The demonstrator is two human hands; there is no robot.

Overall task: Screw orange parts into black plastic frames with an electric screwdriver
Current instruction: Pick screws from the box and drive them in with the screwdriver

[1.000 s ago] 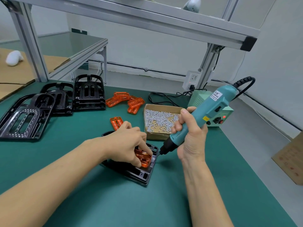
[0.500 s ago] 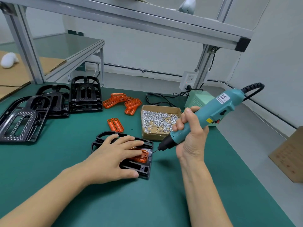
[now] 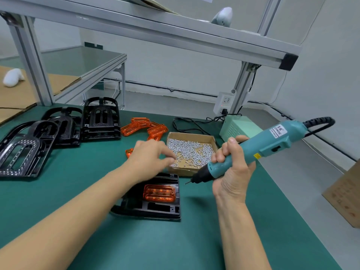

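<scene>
One orange ribbed plastic part (image 3: 159, 192) sitting in black plastic frame (image 3: 155, 208); left hand (image 3: 151, 155) reaching over cardboard screw box (image 3: 191, 152), fingers loosely apart; right hand (image 3: 231, 172) gripping teal electric screwdriver (image 3: 253, 149).

L hand (image 3: 150, 158) blurred; its fingertips over screws (image 3: 191, 152) unclear

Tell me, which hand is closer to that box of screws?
Left. The left hand reaches over the near-left edge of the box of screws, fingertips at the screws. The right hand grips the electric screwdriver just right of the box.
</scene>
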